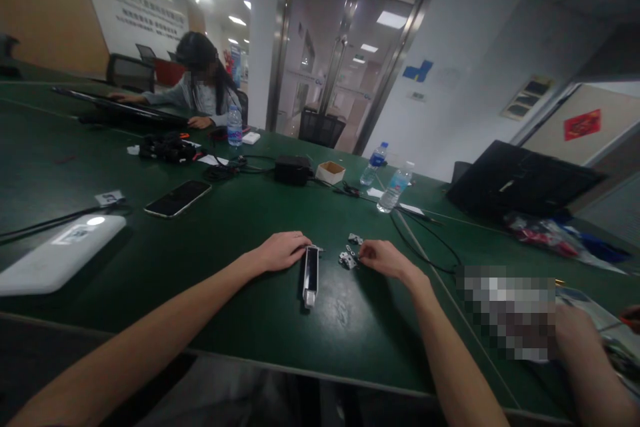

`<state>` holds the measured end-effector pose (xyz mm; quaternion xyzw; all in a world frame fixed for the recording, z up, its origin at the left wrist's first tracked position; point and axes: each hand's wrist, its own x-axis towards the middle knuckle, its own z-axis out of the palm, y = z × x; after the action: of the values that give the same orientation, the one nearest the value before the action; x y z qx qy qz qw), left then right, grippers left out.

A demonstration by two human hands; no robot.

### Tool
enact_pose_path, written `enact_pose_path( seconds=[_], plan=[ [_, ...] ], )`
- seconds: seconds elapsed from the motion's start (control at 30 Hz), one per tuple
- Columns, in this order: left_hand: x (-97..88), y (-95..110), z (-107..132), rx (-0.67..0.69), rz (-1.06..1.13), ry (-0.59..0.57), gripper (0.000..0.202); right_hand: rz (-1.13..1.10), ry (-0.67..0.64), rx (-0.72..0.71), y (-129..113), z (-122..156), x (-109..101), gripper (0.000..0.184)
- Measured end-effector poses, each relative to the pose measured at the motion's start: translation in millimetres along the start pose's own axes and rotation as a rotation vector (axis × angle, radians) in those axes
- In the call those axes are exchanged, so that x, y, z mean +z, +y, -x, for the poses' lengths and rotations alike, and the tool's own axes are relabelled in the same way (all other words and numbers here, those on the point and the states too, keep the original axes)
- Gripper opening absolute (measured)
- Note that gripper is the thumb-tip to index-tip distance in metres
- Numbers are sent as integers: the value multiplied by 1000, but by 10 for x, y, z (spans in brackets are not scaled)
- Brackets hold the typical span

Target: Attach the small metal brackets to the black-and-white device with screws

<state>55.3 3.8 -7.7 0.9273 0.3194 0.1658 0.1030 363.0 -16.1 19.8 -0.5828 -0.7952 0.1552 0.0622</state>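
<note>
My left hand (281, 250) rests on the green table (165, 260) with its fingers curled, the fingertips against the top end of a narrow black-and-white device (311, 275) lying lengthwise. My right hand (383, 258) lies just right of it, fingers pinched together beside a small metal part (347, 259). A second small metal part (355, 239) sits a little further away. Whether the right fingers grip anything is hidden.
A phone (177, 198) and a white flat case (57, 253) lie to the left. Water bottles (395, 188), a black adapter (293, 170), a small box (330, 172) and cables sit further back. A laptop (520, 180) stands right. Another person sits at the far left; someone's arm (595, 353) is at right.
</note>
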Motion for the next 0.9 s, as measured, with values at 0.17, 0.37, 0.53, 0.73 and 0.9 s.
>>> enact_pose_path(
  seconds=[0.17, 0.37, 0.53, 0.73, 0.9],
  plan=[
    [-11, 9, 0, -22, 9, -18, 26, -62, -103, 10, 5, 13, 3, 15],
    [-44, 36, -6, -42, 8, -37, 27, -68, -126, 20, 19, -12, 43, 15],
    [-60, 46, -1, -44, 25, -31, 27, -62, -136, 51, 37, -20, 67, 13],
    [-45, 39, 0, -40, 11, -20, 27, -43, -104, 47, -3, 1, 36, 7],
    [-34, 28, 1, -58, 2, 23, 26, -55, 59, -21, -134, 5, -3, 9]
  ],
)
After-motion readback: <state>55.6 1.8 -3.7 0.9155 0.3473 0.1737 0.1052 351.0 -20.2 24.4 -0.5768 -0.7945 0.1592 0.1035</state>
